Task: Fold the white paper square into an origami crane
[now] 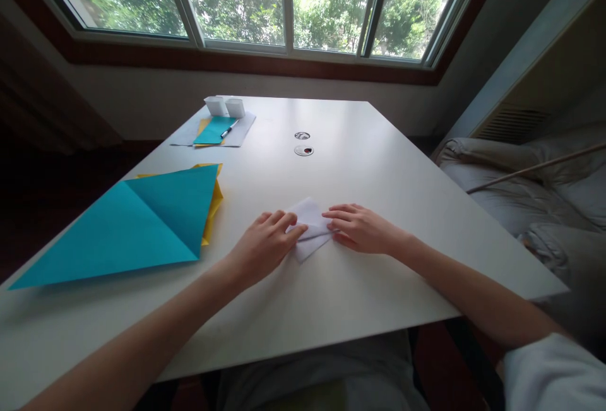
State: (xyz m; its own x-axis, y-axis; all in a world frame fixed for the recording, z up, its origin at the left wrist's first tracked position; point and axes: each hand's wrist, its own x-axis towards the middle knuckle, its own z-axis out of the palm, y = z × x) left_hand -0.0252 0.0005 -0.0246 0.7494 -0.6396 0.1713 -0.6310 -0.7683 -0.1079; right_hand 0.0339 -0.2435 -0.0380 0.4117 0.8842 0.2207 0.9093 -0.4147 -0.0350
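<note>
My left hand (pixel 265 244) is bent over the left end of a small folded white paper (pixel 310 214), its thumb lying on the fold; I cannot tell whether it pinches the sheet or only presses it. My right hand (pixel 362 228) has its fingers stretched out and loosely parted, the tips touching the paper's right end. The paper lies in front of me on the white table (pixel 379 291), between my hands, one corner pointing towards me and another away. To my left a big teal folded paper (pixel 156 221) (its crease shows plainly) overlaps a yellow folded paper (pixel 213 212). Farther off, near the far left corner, a pen (pixel 230 129) rests across a smaller teal sheet (pixel 211 131), just in front of two small white boxes (pixel 216 106).
</note>
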